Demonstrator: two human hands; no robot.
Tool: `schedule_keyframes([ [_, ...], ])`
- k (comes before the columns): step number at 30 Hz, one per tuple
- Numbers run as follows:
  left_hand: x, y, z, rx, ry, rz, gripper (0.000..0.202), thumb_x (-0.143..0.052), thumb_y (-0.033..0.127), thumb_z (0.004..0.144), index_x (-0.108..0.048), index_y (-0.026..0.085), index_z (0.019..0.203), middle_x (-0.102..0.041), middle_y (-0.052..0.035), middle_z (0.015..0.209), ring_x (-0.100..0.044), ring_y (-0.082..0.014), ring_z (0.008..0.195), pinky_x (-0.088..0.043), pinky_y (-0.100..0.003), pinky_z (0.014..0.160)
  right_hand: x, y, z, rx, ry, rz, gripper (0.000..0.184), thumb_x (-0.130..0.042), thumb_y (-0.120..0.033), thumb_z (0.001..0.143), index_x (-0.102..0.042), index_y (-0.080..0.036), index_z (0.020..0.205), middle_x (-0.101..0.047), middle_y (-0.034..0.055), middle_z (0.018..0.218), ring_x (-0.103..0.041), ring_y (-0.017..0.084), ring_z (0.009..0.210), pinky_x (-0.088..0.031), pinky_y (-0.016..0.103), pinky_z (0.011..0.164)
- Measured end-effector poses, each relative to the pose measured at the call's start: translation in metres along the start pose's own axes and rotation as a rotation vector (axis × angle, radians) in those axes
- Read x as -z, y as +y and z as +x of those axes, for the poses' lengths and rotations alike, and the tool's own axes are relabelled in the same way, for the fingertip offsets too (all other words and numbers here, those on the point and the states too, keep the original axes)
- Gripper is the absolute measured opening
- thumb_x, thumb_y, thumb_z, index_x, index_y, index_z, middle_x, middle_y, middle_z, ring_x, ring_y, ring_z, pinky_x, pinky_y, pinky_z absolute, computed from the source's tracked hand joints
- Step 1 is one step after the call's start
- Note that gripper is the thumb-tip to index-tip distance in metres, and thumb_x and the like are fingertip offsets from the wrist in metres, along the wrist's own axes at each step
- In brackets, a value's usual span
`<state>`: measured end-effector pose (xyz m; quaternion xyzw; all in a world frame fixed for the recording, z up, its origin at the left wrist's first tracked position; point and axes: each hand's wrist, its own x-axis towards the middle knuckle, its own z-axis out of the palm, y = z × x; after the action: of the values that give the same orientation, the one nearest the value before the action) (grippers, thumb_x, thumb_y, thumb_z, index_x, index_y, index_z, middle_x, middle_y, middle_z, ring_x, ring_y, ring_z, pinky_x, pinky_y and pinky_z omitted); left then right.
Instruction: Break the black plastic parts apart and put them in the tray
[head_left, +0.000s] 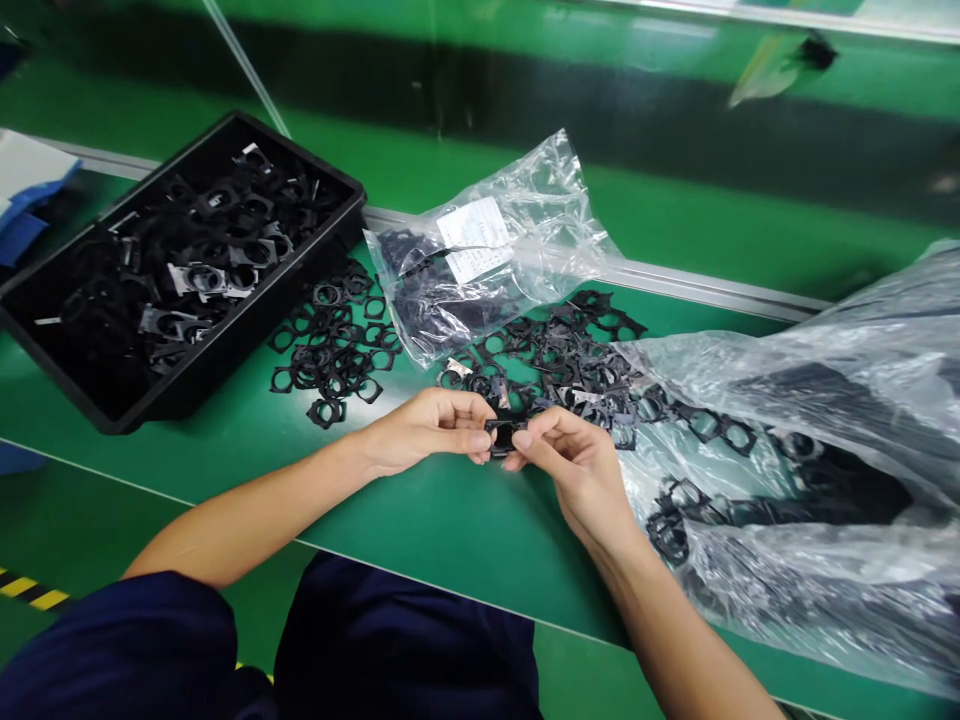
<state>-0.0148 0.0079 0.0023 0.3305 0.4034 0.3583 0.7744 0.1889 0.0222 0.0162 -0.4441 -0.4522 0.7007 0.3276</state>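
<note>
Head view, left to right: past a black tray (pixel 262 300) near the table's (pixel 420 540) far edge, the left hand (pixel 450 428) and right hand (pixel 574 450) pinch opposite ends of a small black part (pixel 503 437), held between the near edge and a heap (pixel 559 360). It looks light, stiff and slightly slick, probably plastic; its thin rim could crack, so pinching the outer ends seems best.

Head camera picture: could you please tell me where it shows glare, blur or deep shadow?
Head view: bright glints streak the labelled clear bag and the large plastic bag at right; head view: deep shadow inside the black bin merges many parts into black; head view: the small dark shape at upper right is blurred, so I cannot identify it.
</note>
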Motion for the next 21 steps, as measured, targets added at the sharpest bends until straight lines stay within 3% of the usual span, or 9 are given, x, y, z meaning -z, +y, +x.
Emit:
schedule_keyframes([
  [6, -0.007, -0.003, 0.0, -0.074, 0.138, 0.028, 0.038, -0.09, 0.041, 0.07, -0.07, 0.012, 0.082, -0.072, -0.0025, 0.07, -0.071, -0.0141, 0.062, -0.056, -0.024, 0.064, -0.001, -0.001, -0.004, 0.081, 0.083, -0.071, 0.028, -0.084, -0.041, 0.078, -0.064, -0.021, 0.074, -0.069, -0.0015, 0.062, -0.067, 0.014, 0.056, -0.054, 0.025, 0.06],
  [10, -0.012, -0.005, -0.002, -0.157, 0.186, 0.141, 0.032, -0.083, 0.04, 0.078, -0.068, 0.013, 0.084, -0.069, -0.0006, 0.065, -0.068, -0.0129, 0.058, -0.052, -0.023, 0.06, -0.003, 0.001, -0.006, 0.181, 0.152, -0.168, 0.022, -0.08, -0.035, 0.082, -0.065, -0.021, 0.075, -0.068, -0.001, 0.068, -0.067, 0.014, 0.059, -0.054, 0.026, 0.06],
  [13, -0.014, -0.006, -0.004, -0.219, 0.226, 0.252, 0.025, -0.082, 0.033, 0.079, -0.068, 0.014, 0.086, -0.069, -0.0011, 0.071, -0.068, -0.0127, 0.066, -0.052, -0.022, 0.063, -0.002, 0.004, -0.006, 0.266, 0.179, -0.263, 0.011, -0.075, -0.028, 0.085, -0.069, -0.021, 0.08, -0.067, -0.0003, 0.072, -0.065, 0.014, 0.061, -0.053, 0.026, 0.059],
  [17, -0.014, -0.005, -0.005, -0.308, 0.204, 0.354, 0.024, -0.08, 0.026, 0.079, -0.072, 0.015, 0.098, -0.071, -0.0034, 0.089, -0.065, -0.0127, 0.079, -0.052, -0.022, 0.07, 0.0, 0.006, -0.004, 0.381, 0.134, -0.439, 0.004, -0.072, -0.021, 0.087, -0.075, -0.022, 0.086, -0.066, 0.0009, 0.073, -0.062, 0.015, 0.065, -0.052, 0.028, 0.061],
  [21, -0.012, -0.005, -0.004, -0.253, 0.173, 0.351, 0.019, -0.075, 0.024, 0.083, -0.074, 0.015, 0.1, -0.067, -0.0014, 0.079, -0.061, -0.0106, 0.072, -0.049, -0.02, 0.065, -0.001, 0.007, -0.006, 0.405, 0.094, -0.505, 0.005, -0.072, -0.023, 0.089, -0.077, -0.022, 0.09, -0.069, 0.0021, 0.076, -0.064, 0.016, 0.068, -0.056, 0.031, 0.067],
])
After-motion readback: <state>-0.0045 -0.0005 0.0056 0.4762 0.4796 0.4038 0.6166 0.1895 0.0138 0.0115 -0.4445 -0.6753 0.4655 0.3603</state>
